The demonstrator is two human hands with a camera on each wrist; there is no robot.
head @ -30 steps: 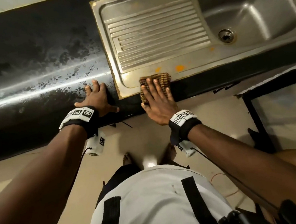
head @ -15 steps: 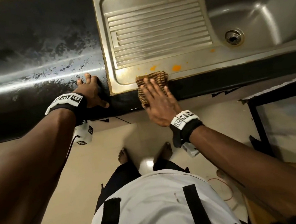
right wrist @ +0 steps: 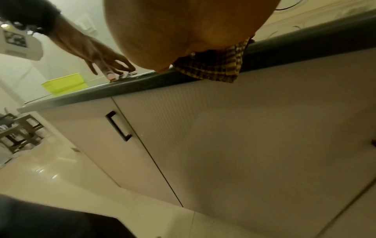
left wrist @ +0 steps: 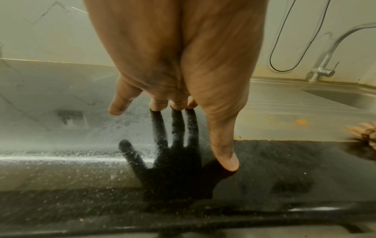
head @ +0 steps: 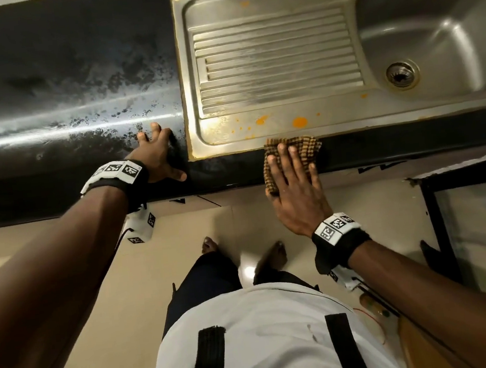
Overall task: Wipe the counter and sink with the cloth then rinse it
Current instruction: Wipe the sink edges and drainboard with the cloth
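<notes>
The checked brown cloth (head: 307, 147) is draped over the front edge of the dark tabletop (head: 45, 84), just below the rim of the steel sink (head: 246, 3) unit, and is pressed flat there by the right hand (head: 295, 190), whose fingers are held straight on top of it. Orange stains (head: 299, 122) are seen on the sink's near rim, just above the cloth. The left hand (head: 155, 160) is laid on the tabletop beside the sink's left edge, fingers spread and relaxed, with nothing held. A tap (left wrist: 329, 61) is mounted behind the basin, and a yellow-green container (right wrist: 65, 83) is set farther along the tabletop.
</notes>
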